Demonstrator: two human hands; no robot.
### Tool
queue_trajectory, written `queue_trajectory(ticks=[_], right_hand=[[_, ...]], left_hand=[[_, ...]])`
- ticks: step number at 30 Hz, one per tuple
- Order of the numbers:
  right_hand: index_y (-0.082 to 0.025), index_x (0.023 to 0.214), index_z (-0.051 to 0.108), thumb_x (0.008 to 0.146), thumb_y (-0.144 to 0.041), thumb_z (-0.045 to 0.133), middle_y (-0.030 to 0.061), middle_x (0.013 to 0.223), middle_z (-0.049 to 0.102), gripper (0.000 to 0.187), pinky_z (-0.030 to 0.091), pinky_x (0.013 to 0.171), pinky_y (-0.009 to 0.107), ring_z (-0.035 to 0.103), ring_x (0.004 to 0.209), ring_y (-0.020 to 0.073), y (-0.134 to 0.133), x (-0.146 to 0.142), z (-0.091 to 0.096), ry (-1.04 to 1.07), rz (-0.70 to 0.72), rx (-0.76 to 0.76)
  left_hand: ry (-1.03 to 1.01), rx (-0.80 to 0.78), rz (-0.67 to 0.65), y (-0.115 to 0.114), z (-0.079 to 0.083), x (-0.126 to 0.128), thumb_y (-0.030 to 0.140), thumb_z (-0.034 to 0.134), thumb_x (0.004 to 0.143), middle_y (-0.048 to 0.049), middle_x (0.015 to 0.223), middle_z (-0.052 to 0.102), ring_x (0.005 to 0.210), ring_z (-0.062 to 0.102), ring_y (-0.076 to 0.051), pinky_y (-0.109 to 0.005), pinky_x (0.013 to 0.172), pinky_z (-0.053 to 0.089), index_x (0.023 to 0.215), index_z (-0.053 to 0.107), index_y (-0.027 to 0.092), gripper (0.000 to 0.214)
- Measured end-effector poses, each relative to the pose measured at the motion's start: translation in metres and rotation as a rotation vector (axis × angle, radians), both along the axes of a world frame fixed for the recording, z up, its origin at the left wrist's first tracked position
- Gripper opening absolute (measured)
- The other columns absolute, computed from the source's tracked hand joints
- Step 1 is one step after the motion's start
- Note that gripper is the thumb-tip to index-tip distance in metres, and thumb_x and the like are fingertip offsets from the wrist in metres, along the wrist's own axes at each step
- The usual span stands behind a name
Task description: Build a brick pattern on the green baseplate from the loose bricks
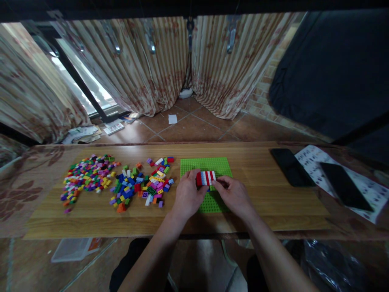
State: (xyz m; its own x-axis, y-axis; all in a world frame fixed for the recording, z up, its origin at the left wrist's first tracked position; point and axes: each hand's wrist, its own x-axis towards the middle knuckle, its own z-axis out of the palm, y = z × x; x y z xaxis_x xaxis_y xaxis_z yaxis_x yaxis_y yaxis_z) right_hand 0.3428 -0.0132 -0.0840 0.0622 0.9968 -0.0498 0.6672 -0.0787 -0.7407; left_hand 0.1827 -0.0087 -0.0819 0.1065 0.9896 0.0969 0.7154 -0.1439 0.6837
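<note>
A green baseplate [205, 165] lies on the wooden table in front of me. On it stands a small block of red and white bricks [206, 177]. My left hand [188, 196] pinches the block's left end with thumb and fingers. My right hand [234, 195] grips its right end, fingers curled against it. Both hands rest over the near half of the plate and hide it.
Two heaps of small mixed-colour bricks lie left of the plate, one near [142, 184] and one further left [86, 174]. Two dark phones [291, 167] [345, 185] lie at the right, one on a printed sheet [369, 190]. Curtains hang beyond the table.
</note>
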Motion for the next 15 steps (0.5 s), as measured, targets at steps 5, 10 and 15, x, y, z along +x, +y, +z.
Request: queue_trajectory(ticks=[5, 10, 15], right_hand=[[-0.017, 0.092, 0.071, 0.085, -0.051, 0.053, 0.0083, 0.081, 0.074, 0.038, 0.044, 0.064, 0.031, 0.066, 0.072, 0.0215, 0.0000, 0.0001, -0.0011, -0.005, 0.006, -0.004], [-0.017, 0.093, 0.070, 0.085, -0.052, 0.053, 0.0090, 0.081, 0.074, 0.040, 0.046, 0.065, 0.033, 0.066, 0.072, 0.0229, -0.0008, 0.0005, -0.0061, -0.046, 0.020, 0.003], [-0.018, 0.098, 0.067, 0.088, -0.051, 0.048, 0.0108, 0.087, 0.074, 0.039, 0.046, 0.067, 0.034, 0.068, 0.076, 0.0257, -0.0023, 0.0000, -0.0098, -0.121, 0.063, 0.014]], left_hand=[[-0.015, -0.009, -0.002, -0.0016, 0.0020, 0.0004, 0.022, 0.064, 0.078, -0.0113, 0.114, 0.062, 0.104, 0.060, -0.024, -0.040, 0.094, 0.047, 0.122, 0.054, 0.015, 0.046], [-0.031, -0.007, 0.012, -0.0045, 0.0006, 0.0013, 0.023, 0.064, 0.078, -0.0109, 0.113, 0.062, 0.104, 0.059, -0.025, -0.039, 0.092, 0.049, 0.121, 0.055, 0.017, 0.044], [-0.034, 0.026, 0.016, -0.0067, -0.0033, 0.0018, 0.023, 0.063, 0.079, -0.0125, 0.115, 0.062, 0.106, 0.057, -0.027, -0.041, 0.094, 0.048, 0.124, 0.054, 0.015, 0.047]])
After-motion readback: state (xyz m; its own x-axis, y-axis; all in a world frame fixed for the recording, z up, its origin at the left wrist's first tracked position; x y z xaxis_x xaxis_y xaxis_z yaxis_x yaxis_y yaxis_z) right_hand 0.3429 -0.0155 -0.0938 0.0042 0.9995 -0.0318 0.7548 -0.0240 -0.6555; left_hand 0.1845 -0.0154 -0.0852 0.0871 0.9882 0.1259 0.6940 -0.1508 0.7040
